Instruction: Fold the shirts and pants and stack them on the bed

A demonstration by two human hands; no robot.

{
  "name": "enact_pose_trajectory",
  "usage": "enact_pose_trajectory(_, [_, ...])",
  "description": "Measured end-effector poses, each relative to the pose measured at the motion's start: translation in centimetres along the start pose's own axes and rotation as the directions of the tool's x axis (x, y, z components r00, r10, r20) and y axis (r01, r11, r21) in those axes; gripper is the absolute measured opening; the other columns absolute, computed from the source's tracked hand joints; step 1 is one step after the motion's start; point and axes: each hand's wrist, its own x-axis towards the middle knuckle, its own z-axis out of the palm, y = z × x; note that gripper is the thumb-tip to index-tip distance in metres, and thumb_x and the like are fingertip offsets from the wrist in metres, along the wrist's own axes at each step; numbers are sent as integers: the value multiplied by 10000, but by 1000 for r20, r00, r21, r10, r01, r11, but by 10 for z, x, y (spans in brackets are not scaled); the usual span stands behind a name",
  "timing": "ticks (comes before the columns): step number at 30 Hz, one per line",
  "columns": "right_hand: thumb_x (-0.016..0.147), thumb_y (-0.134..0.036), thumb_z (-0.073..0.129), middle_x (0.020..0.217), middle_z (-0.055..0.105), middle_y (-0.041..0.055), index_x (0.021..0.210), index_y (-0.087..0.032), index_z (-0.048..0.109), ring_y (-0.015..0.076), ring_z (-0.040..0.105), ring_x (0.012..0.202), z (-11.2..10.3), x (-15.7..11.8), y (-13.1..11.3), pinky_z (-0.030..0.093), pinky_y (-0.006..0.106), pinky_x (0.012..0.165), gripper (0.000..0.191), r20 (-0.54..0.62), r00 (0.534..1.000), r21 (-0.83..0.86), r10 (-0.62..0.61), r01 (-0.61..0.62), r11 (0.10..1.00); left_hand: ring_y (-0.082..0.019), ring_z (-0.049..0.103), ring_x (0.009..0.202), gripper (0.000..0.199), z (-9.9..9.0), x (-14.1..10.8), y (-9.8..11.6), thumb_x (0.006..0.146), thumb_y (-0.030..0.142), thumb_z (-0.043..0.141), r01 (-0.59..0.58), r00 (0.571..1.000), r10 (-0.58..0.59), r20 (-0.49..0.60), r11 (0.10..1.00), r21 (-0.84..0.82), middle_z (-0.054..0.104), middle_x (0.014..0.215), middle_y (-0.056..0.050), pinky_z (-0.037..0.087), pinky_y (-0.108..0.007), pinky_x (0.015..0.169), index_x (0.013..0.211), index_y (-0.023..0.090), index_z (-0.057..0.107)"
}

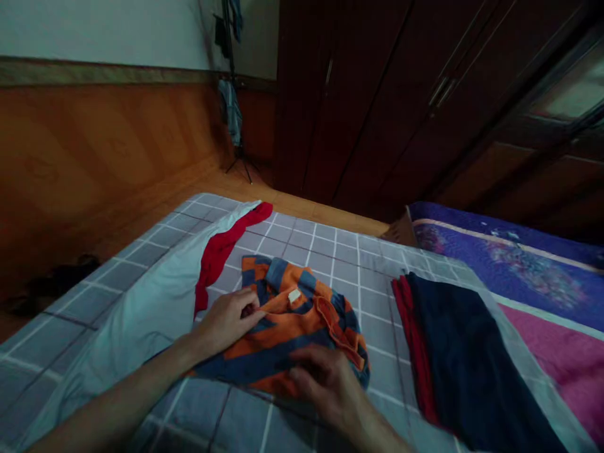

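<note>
Indoors, a person's two bare hands attend to an orange-and-navy striped shirt (pixel 283 340), rumpled on a bed (pixel 330 242) dressed in a gray checked sheet, at six o'clock in the view. Taking the shirt as the dial's center, the left hand (pixel 231 321) rests on it at nine o'clock, fingers curled and thumb forward; whether cloth is pinched there cannot be told. The right hand (pixel 325 384) is at five o'clock, over the near edge, fingers loosely bent, with a gap between thumb and forefinger. A white label (pixel 294 296) shows at twelve o'clock on the garment. Red cloth (pixel 219 251) lies at ten o'clock, edging a pale cloth (pixel 155 302) at nine; folded navy cloth (pixel 472 352) sits at three, beside folded red fabric (pixel 418 358). Beyond the bed, a stand (pixel 231 56) hung with clothes rises at eleven o'clock, and dark wardrobe doors (pixel 368 94) at one.
</note>
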Motion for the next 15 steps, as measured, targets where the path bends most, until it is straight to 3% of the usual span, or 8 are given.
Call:
enact_pose_trajectory(3, [730,-465,696,952,648,78,1187,-172,582,202,609,793,32,-3,5,473,297,662,555,82,997,298,11,-35,954,-113,451,597,212,3,-12,19,830,346,528,69,985,-23,170,960,-270,477,649,36,329,-222,551,711,175,485])
enact_pose_trajectory(5, [678,-462,753,1079,623,85,1245,-190,517,229,608,927,44,-4,0,487,321,755,672,92,994,457,-53,5,890,-107,460,592,198,9,-22,31,843,356,522,133,942,24,334,888,-440,491,651,40,347,-207,539,769,173,502])
enact_pose_trajectory(8, [696,-416,755,992,652,59,1099,-184,585,217,617,917,49,-4,-7,485,311,773,495,85,993,586,-82,17,810,-118,528,681,166,16,-35,45,868,278,484,92,842,193,503,868,-487,579,737,10,406,-213,629,820,158,587])
enact_pose_trajectory(10, [683,-388,769,860,656,28,977,-176,624,180,616,799,49,-4,-4,478,270,706,390,32,999,615,-23,-2,789,-129,566,738,194,15,-38,49,875,225,456,46,807,237,540,887,-459,625,794,-5,432,-218,681,860,161,639])
enact_pose_trajectory(12, [677,-382,766,762,636,6,880,-168,645,143,584,693,46,-4,4,453,235,638,318,-51,996,613,68,-23,790,-139,601,760,207,10,-36,49,878,223,457,33,830,222,511,896,-443,652,826,-12,457,-217,683,921,169,652])
enact_pose_trajectory(15, [691,-390,722,673,614,1,769,-161,658,127,546,602,32,-12,13,430,221,574,250,-139,972,597,189,-70,799,-165,638,857,219,0,-24,41,888,236,460,-56,915,190,355,933,-354,676,937,-29,490,-244,750,1018,187,628])
